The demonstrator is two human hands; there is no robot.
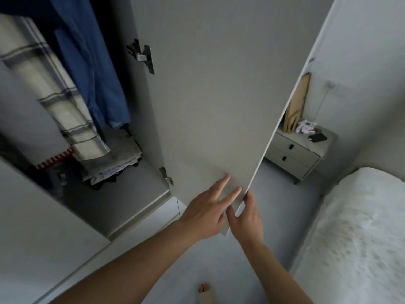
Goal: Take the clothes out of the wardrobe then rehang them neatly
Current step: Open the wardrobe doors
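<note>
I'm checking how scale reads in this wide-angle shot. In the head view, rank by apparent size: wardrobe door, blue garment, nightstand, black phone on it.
1. wardrobe door, also nearest the camera
2. blue garment
3. nightstand, farther away
4. black phone

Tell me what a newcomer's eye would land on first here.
The big pale wardrobe door swung open mid-frame, with the left hand flat on its inner face and the right hand gripping its lower edge. Next, the blue garment and checked cloth hanging inside at upper left, above folded clothes.
</note>
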